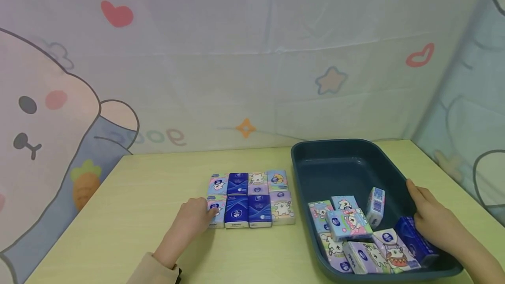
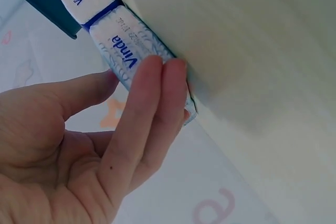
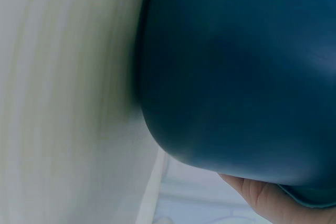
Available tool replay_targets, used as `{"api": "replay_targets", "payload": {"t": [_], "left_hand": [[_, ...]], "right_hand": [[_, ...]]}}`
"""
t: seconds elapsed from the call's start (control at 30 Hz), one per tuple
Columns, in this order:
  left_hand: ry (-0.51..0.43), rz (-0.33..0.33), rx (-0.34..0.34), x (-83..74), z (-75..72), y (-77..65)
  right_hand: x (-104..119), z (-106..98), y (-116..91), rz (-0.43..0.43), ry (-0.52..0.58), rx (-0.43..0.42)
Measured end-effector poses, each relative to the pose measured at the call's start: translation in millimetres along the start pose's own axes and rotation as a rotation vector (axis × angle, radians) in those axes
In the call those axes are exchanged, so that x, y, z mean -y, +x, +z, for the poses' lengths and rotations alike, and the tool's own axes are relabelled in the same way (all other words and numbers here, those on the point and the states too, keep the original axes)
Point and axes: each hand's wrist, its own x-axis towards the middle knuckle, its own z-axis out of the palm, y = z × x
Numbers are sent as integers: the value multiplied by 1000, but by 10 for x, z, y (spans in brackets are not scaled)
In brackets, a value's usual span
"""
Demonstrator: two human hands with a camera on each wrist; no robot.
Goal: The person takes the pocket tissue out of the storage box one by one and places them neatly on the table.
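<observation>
Small tissue packs lie in two neat rows on the table. My left hand [image 1: 193, 218] is at the front-left tissue pack [image 1: 216, 218], thumb on its top and fingers along its side. In the left wrist view, the fingertips [image 2: 173, 72] cover part of the pack's end [image 2: 123, 38], marked "Vinda". Two dark blue packs [image 1: 236, 211] [image 1: 259, 209] stand beside it in the front row. My right hand [image 1: 438, 220] grips the right rim of a dark teal tray [image 1: 335, 154]. Seen from the right wrist, the tray's outer wall [image 3: 226, 77] fills most of the view.
Several tissue packs [image 1: 349, 224] lie jumbled at the tray's near end, with a dark blue pack [image 1: 414, 240] near my right hand. One pack [image 1: 375, 206] stands on its edge. A printed cloth backdrop [image 1: 221, 78] rises behind the pale wooden table [image 1: 158, 187].
</observation>
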Motion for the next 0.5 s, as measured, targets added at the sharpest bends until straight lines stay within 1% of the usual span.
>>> {"api": "replay_targets", "payload": {"t": [0.1,0.23,0.37,0.5], "left_hand": [[-5,8,-3,-2,-2,-2],[11,5,-12,-8,-42,-25],[52,-5,-25,-21,-86,-47],[100,-15,-33,-41,-99,-54]], "right_hand": [[0,1,2,0,-7,0],[-3,8,-1,-10,-13,-14],[-11,18,1,-15,-14,-22],[-13,19,5,-13,-13,-19]]}}
